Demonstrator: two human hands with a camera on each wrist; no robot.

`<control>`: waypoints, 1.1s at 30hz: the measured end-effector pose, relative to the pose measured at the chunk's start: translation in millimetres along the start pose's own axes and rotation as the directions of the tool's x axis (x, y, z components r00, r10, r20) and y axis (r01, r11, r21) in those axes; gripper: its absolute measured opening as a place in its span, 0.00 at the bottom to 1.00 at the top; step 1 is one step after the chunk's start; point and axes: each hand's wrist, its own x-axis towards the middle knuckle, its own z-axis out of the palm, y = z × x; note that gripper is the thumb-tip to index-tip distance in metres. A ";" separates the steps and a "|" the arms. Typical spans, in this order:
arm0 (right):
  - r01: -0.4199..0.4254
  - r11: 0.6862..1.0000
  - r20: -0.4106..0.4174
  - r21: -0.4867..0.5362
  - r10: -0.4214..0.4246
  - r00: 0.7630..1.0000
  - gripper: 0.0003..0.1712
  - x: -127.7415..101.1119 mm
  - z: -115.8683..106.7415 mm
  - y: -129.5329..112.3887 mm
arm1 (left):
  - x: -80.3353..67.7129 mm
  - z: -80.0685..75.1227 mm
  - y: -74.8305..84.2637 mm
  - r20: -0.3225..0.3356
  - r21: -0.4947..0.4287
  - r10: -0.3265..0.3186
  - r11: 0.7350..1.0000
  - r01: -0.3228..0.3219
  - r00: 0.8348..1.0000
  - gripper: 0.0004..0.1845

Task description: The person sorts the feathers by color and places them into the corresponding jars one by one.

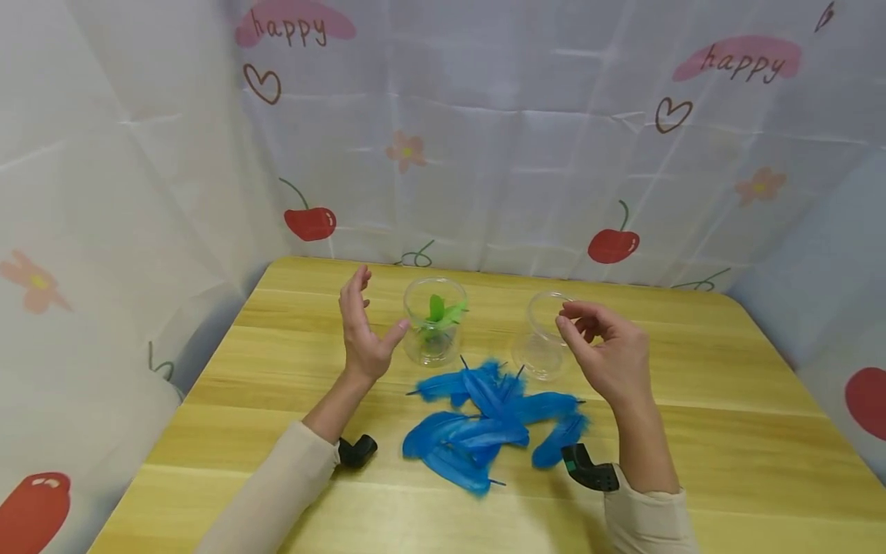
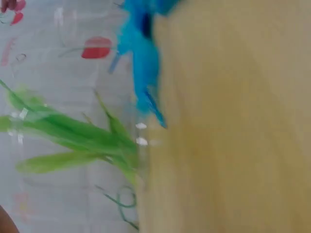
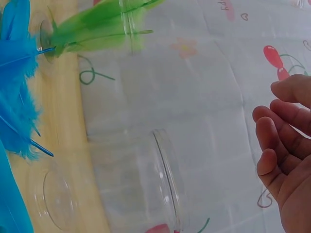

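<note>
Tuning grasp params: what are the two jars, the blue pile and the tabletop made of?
Left jar and right jar: clear glossy glass or plastic, can't tell which; backdrop shows through. Blue feathers: soft, fringed vanes on thin quills, likely dyed. Table: yellow wood-grain, smooth, possibly laminate.

left hand (image 1: 361, 327): raised, fingers straight, empty | right hand (image 1: 609, 354): raised, fingers loosely curled, empty

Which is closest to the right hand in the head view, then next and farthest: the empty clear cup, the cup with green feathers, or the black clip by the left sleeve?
From the right hand:
1. Empty clear cup, just left of its fingertips.
2. Cup with green feathers, farther left, by the left hand.
3. Black clip, farthest, near the table's front-left.
</note>
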 end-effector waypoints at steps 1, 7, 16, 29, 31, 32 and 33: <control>-0.002 1.000 0.000 0.000 0.002 1.000 0.09 0.1 -0.7 -0.4 | 1.9 0.5 4.6 -0.037 -0.001 0.031 1.000 -0.031 0.999 0.45; -0.006 1.000 0.000 -0.011 0.006 1.000 0.09 -1.0 -6.2 -1.1 | 5.9 7.8 38.2 -0.073 -0.036 0.175 0.983 -0.178 0.982 0.38; 0.003 1.000 -0.013 -0.029 -0.003 1.000 0.10 -3.9 -18.1 -1.1 | -3.5 18.2 65.8 0.148 -0.140 0.273 0.957 -0.253 0.950 0.32; 0.014 0.999 -0.047 -0.031 -0.015 0.999 0.12 -6.7 -30.8 -1.4 | -13.9 35.8 71.0 0.628 -0.055 0.073 0.997 -0.050 0.774 0.34; 0.016 1.000 -0.050 -0.021 -0.017 0.999 0.12 -6.8 -32.1 -2.0 | -14.6 39.5 72.5 0.654 -0.027 0.043 0.999 -0.033 0.756 0.35; 0.017 1.000 -0.051 -0.017 -0.018 0.999 0.12 -7.0 -32.8 -2.3 | -14.5 41.3 73.4 0.662 -0.018 0.032 0.999 -0.027 0.748 0.35; 0.019 1.000 -0.053 -0.015 -0.020 0.998 0.12 -7.0 -33.4 -2.8 | -14.6 43.1 74.4 0.670 -0.011 0.021 1.000 -0.017 0.742 0.35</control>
